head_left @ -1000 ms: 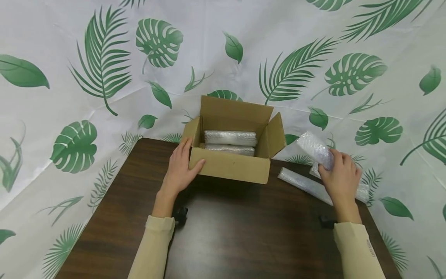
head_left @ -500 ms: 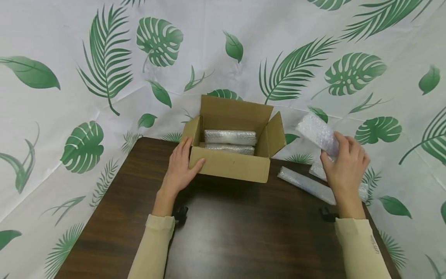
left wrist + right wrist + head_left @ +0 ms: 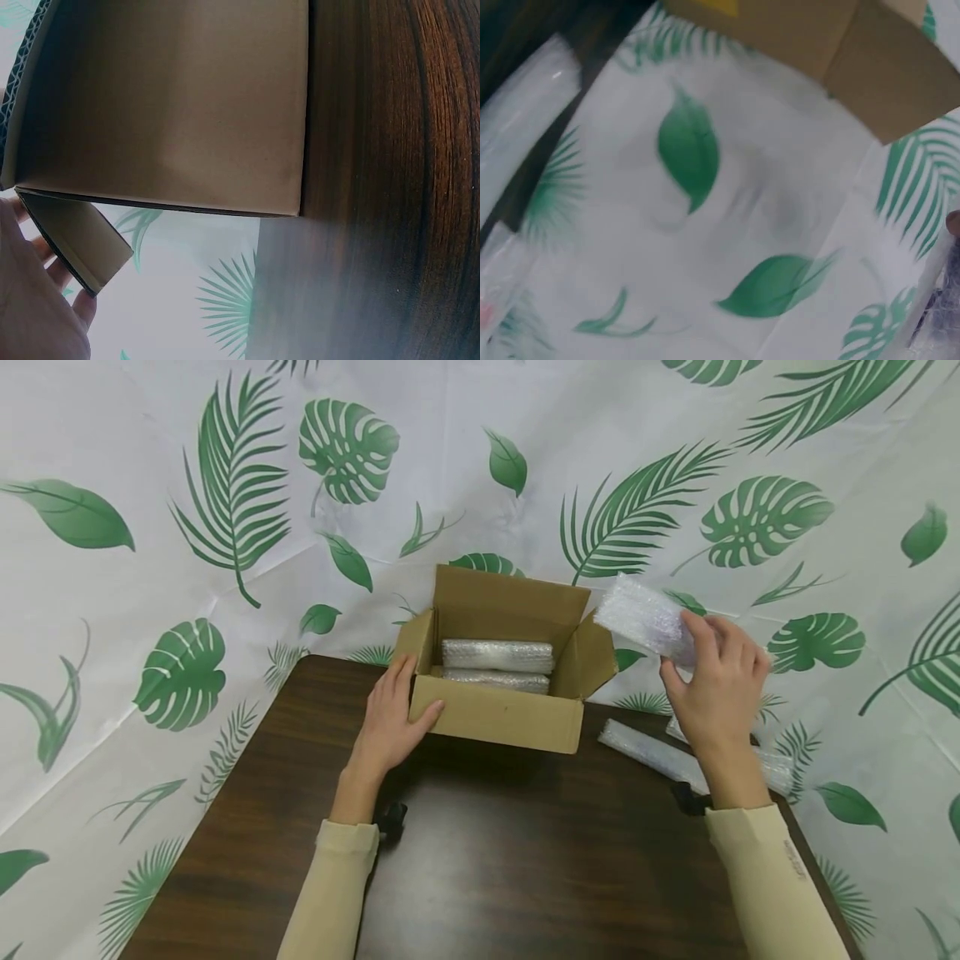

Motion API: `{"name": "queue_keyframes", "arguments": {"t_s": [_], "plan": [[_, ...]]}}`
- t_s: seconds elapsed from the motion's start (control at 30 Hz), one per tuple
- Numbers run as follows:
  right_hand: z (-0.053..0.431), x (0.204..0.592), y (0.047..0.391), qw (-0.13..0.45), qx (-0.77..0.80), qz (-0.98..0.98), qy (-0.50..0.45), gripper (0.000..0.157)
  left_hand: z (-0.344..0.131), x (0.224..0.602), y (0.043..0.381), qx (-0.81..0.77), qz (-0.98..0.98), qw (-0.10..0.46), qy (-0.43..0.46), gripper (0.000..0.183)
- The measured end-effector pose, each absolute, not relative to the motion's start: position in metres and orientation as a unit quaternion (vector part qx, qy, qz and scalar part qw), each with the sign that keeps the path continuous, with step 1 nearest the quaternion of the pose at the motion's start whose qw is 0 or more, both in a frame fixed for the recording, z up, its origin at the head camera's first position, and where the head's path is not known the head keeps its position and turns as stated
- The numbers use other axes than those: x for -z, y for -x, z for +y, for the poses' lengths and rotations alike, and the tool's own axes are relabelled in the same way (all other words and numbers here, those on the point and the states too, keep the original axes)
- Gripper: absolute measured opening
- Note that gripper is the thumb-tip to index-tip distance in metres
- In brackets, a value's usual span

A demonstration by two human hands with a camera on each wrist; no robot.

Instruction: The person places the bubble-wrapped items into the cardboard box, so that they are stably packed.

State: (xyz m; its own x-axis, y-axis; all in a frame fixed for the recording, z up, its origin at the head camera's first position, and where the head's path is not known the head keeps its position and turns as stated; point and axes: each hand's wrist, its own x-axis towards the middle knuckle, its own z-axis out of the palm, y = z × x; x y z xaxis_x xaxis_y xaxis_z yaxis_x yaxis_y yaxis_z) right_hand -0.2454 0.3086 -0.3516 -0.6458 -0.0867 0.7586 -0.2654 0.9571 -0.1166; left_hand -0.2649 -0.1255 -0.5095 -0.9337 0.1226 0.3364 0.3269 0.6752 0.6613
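An open cardboard box (image 3: pixel 495 718) stands at the table's far edge, flaps spread. Two bubble-wrapped packages (image 3: pixel 497 656) lie inside it, one behind the other. My left hand (image 3: pixel 386 718) holds the box's front left corner, thumb on the front flap and fingers along the left side flap (image 3: pixel 79 232). To the right of the box, my right hand (image 3: pixel 716 681) grips one end of another bubble-wrapped package (image 3: pixel 647 618), raised and tilted near the right flap. What the wrap contains cannot be made out. Only an edge of the held package (image 3: pixel 941 322) shows in the right wrist view.
On the table's right side lies a long bubble-wrapped piece (image 3: pixel 652 754), with more bubble wrap (image 3: pixel 776 772) beside it, partly hidden by my right arm. The dark wooden table (image 3: pixel 480 860) ends behind the box at a leaf-printed cloth (image 3: pixel 525 468).
My right hand has lifted the bubble-wrapped package and moved it left, closer to the box's right flap. My left hand has stayed at the box corner.
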Motion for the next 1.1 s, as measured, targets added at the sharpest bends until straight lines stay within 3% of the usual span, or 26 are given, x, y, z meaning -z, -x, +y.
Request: {"name": "queue_keyframes", "arguments": {"t_s": [0.37, 0.6, 0.9, 1.1], "plan": [[0.247, 0.329, 0.265, 0.403, -0.141, -0.889, -0.165, 0.066, -0.128, 0.508, 0.262, 0.383, -0.907, 0.130, 0.119, 0.092], [0.203, 0.327, 0.270, 0.383, -0.178, -0.880, -0.218, 0.085, -0.126, 0.511, 0.265, 0.389, -0.903, 0.128, 0.128, 0.093], [0.143, 0.340, 0.275, 0.326, -0.119, -0.903, -0.253, 0.068, -0.126, 0.510, 0.265, 0.408, -0.892, 0.138, 0.135, 0.093], [0.128, 0.362, 0.278, 0.237, -0.091, -0.941, -0.225, 0.061, -0.122, 0.507, 0.263, 0.407, -0.898, 0.117, 0.118, 0.098]]}}
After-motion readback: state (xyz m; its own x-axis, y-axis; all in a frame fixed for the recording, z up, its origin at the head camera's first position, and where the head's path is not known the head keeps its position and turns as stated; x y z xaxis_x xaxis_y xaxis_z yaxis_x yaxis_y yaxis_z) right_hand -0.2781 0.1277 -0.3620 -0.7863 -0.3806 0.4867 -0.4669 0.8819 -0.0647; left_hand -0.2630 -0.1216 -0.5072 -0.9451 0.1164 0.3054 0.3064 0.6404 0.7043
